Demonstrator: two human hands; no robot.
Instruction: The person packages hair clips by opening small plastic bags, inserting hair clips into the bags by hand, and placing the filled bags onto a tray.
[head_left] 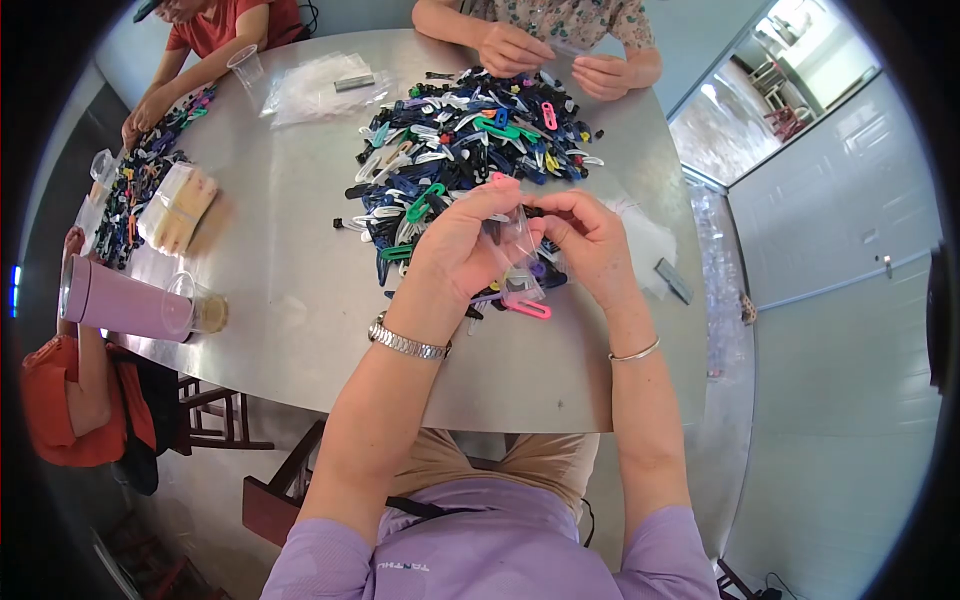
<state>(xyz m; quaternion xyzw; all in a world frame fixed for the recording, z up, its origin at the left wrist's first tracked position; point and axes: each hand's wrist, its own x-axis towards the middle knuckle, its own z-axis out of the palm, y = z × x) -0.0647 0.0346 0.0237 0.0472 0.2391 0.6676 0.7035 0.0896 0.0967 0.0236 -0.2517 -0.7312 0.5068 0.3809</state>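
well, the left hand [462, 240] is curled round a small clear bag [522, 265], holding it above the near edge of a pile of clips [470, 130] on the metal table [560, 380]. the right hand [592, 245] is narrow, thumb and fingers drawn in beside the bag's upper part; i cannot tell whether they grip the film or something dark next to it. the likeliest trouble, i'd judge, is the film slipping or creasing, since it looks thin and limp; a hard pull could split a seam. a clip's edge could snag it too, with so many lying jumbled just beneath. as for containers, the bag's contents are hard to read against the clips behind, with a pink clip [527, 308] showing just below. a pale stack of film [645, 235], probably bags, lies near the right hand, beside a grey bar [673, 280]. over to the left, a clear-wrapped bundle [178, 210] shows something pale yellow inside, and a small jar [211, 313] by the lilac tumbler [125, 300] seems to hold something brownish; the tumbler's inside is hidden
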